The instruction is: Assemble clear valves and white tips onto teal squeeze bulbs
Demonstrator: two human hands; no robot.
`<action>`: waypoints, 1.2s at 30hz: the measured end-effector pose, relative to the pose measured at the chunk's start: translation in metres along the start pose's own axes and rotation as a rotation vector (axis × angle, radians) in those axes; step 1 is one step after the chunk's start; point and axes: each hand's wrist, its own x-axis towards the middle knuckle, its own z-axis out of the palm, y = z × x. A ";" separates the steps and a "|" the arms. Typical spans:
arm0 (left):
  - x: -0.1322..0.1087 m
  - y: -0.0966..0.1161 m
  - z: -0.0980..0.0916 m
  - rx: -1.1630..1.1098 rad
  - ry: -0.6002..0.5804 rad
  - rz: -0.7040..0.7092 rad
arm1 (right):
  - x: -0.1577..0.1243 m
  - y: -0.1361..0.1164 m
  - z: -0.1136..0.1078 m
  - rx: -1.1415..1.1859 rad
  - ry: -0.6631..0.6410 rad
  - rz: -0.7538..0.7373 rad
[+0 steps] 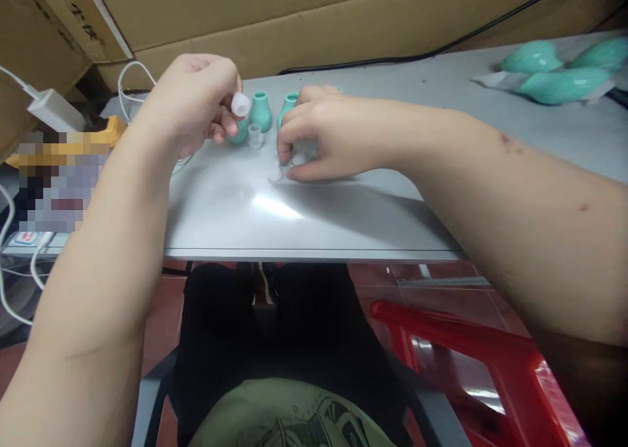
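Observation:
My left hand (203, 103) is closed on a small white cap (240, 105), held above the table near the green bottles. My right hand (326, 133) reaches down to the tabletop, with thumb and fingers curved around small clear discs (299, 158). Another clear disc (275, 171) lies just left of its fingertips. A green bottle (260, 112) stands open between my hands, with a small clear plastic cup (255, 136) in front of it. A second green bottle (287, 107) is partly hidden by my right hand. Part of another green piece (238, 133) shows under my left hand.
Green pieces in clear wrap (564, 85) lie at the table's back right. A black cable (353, 63) runs along the cardboard wall (294, 15). At the left are a white charger (57, 110) and white cables. A red stool (471, 342) stands below the table (220, 228).

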 end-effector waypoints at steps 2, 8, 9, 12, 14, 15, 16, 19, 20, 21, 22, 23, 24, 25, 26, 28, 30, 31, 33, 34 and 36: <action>0.001 -0.002 -0.001 0.045 -0.027 0.031 | 0.000 0.002 0.000 -0.016 0.000 -0.016; -0.003 0.003 -0.002 0.127 -0.096 0.072 | 0.001 0.007 0.002 -0.031 -0.014 -0.023; -0.004 0.005 -0.002 0.139 -0.113 0.062 | 0.001 0.007 0.003 -0.034 -0.015 -0.023; -0.007 0.009 -0.003 0.169 -0.159 0.039 | 0.002 0.007 0.004 -0.041 -0.001 -0.021; -0.007 0.010 -0.002 0.158 -0.163 0.025 | 0.002 0.005 0.003 -0.028 0.028 -0.023; -0.007 0.009 -0.001 0.139 -0.154 0.023 | 0.001 0.004 0.001 -0.004 0.053 -0.017; -0.007 0.009 0.000 0.115 -0.138 0.028 | 0.001 0.002 -0.001 0.038 0.095 -0.001; -0.006 0.004 0.007 0.031 -0.055 0.073 | 0.000 -0.004 -0.007 0.266 0.298 0.090; -0.006 0.003 0.009 -0.005 -0.022 0.085 | 0.000 -0.006 -0.008 0.372 0.378 0.119; -0.005 0.002 0.011 -0.040 -0.002 0.088 | 0.001 -0.008 -0.008 0.475 0.455 0.140; -0.004 0.001 0.013 -0.078 0.013 0.086 | 0.002 -0.009 -0.007 0.563 0.521 0.153; -0.004 0.001 0.014 -0.118 0.015 0.086 | 0.003 -0.010 -0.006 0.630 0.580 0.163; -0.004 0.000 0.015 -0.151 0.002 0.085 | 0.005 -0.010 -0.004 0.675 0.637 0.171; -0.004 0.001 0.015 -0.176 -0.019 0.087 | 0.007 -0.011 -0.002 0.699 0.669 0.178; -0.005 0.001 0.016 -0.196 -0.042 0.089 | 0.008 -0.011 0.000 0.718 0.692 0.181; -0.006 0.002 0.016 -0.222 -0.078 0.091 | 0.010 -0.013 0.003 0.772 0.703 0.173; -0.007 0.003 0.017 -0.234 -0.092 0.096 | 0.010 -0.015 0.005 0.834 0.694 0.171; -0.008 0.003 0.017 -0.238 -0.095 0.099 | 0.010 -0.016 0.006 0.857 0.699 0.173; -0.008 0.004 0.017 -0.245 -0.100 0.098 | 0.010 -0.016 0.007 0.890 0.703 0.168; -0.009 0.004 0.017 -0.250 -0.101 0.095 | 0.010 -0.016 0.008 0.903 0.699 0.157; -0.009 0.004 0.017 -0.269 -0.110 0.096 | 0.011 -0.014 0.008 0.930 0.694 0.118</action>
